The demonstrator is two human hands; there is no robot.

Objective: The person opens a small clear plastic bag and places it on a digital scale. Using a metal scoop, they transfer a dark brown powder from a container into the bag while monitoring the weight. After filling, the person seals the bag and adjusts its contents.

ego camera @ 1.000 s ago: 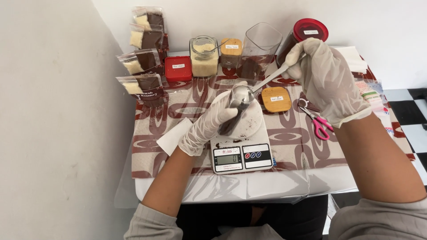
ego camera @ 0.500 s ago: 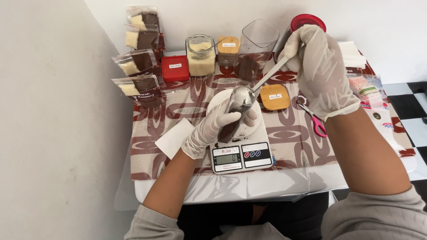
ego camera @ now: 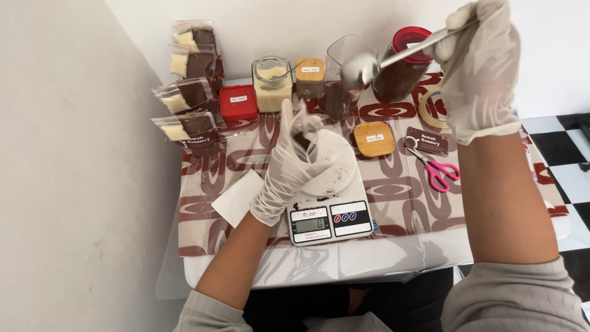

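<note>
Right hand (ego camera: 476,74), gloved, closed around the handle of a metal spoon (ego camera: 362,67); bowl of the spoon raised at 12 o'clock, above the tall clear container (ego camera: 344,77) with dark powder in its bottom; can't tell whether the spoon bowl carries any powder. Left hand (ego camera: 292,163), gloved, pinching a small pouch (ego camera: 304,126) upright over the white dish (ego camera: 335,172) on the digital scale (ego camera: 329,215); other fingers spread loosely.

To do it well, I'd say: hold the pouch mouth open and steady over the dish so spills land there; keep the spoon level in transit; tip slowly; watch the scale display.

Worktop (ego camera: 393,246): patterned brown-and-white cloth under clear plastic; filled pouches (ego camera: 190,92) stacked at 10 o'clock; red tub (ego camera: 238,102), glass jar of pale granules (ego camera: 271,83), wood-lidded jar (ego camera: 309,75) and red-lidded jar (ego camera: 402,64) along 12 o'clock; loose wooden lid (ego camera: 373,138), pink scissors (ego camera: 437,169) and tape roll (ego camera: 430,107) at 2–3 o'clock; white paper sheet (ego camera: 236,197) at 9 o'clock. Plain white wall left and behind; black-and-white tiled floor (ego camera: 565,147) at 3 o'clock.
</note>
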